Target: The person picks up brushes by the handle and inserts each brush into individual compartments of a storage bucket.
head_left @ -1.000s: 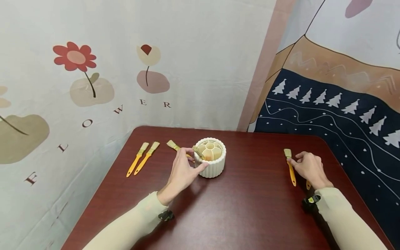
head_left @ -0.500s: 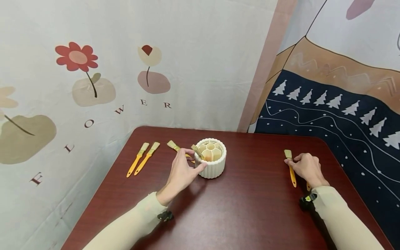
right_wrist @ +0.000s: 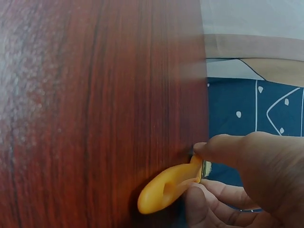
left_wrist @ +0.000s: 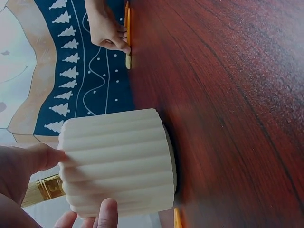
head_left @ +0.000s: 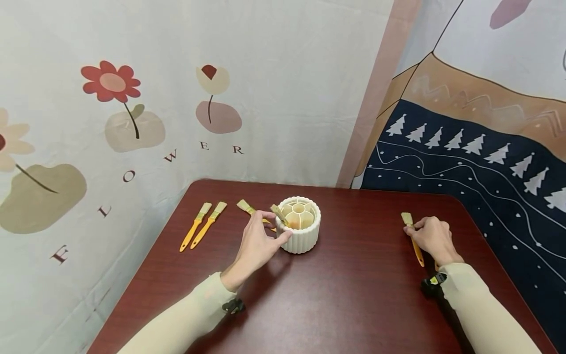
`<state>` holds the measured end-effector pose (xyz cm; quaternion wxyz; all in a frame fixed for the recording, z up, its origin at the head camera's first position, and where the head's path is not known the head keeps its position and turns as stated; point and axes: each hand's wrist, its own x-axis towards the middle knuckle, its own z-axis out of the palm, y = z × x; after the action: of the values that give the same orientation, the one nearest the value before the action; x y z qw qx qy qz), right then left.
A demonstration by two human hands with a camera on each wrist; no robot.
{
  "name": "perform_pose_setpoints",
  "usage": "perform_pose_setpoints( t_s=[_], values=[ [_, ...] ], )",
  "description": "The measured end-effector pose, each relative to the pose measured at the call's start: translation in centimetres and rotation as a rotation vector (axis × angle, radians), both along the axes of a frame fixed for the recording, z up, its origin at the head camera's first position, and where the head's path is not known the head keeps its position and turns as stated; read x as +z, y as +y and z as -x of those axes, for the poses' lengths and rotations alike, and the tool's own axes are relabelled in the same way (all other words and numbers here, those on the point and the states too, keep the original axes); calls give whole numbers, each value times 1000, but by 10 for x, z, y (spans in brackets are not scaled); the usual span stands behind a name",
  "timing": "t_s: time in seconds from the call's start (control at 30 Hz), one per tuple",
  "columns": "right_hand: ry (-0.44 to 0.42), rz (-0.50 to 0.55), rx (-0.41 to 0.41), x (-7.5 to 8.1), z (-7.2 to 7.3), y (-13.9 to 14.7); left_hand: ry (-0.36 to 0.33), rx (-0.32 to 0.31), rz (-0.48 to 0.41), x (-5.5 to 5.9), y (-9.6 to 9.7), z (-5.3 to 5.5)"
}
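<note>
A round white ribbed holder [head_left: 305, 238] with a divided, flower-shaped insert stands on the table, and a paintbrush [head_left: 278, 214] leans out of its left side, bristles up. My left hand [head_left: 258, 241] holds the holder by its left side, thumb on the near rim; the left wrist view shows fingertips [left_wrist: 108, 213] against the ribbed wall. At the table's right, my right hand [head_left: 435, 238] pinches another paintbrush [head_left: 417, 253] near its ferrule. Its yellow handle [right_wrist: 164, 190] points toward the camera in the right wrist view. Part of a further yellow handle [head_left: 437, 266] shows under the right wrist.
Two paintbrushes [head_left: 209, 225] with yellow handles lie side by side at the table's left. Another paintbrush [head_left: 245, 206] lies behind the left hand, partly hidden. The dark red table [head_left: 345, 295] meets printed cloth hangings [head_left: 283, 98] at its back and sides.
The right hand has closed its fingers on the paintbrush and shifted slightly left; the handle end has swung a little right. The left hand stays on the holder.
</note>
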<state>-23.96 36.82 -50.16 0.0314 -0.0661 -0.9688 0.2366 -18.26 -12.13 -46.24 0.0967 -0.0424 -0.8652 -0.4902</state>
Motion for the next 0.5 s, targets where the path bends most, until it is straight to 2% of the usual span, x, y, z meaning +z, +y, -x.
perform_pose_setpoints(
  t_s=[0.3, 0.5],
  values=[
    [-21, 9, -6, 3, -1, 0, 9, -3, 15, -2, -1, 0],
    [3, 14, -7, 4, -4, 0, 12, -12, -4, -1, -1, 0]
  ],
)
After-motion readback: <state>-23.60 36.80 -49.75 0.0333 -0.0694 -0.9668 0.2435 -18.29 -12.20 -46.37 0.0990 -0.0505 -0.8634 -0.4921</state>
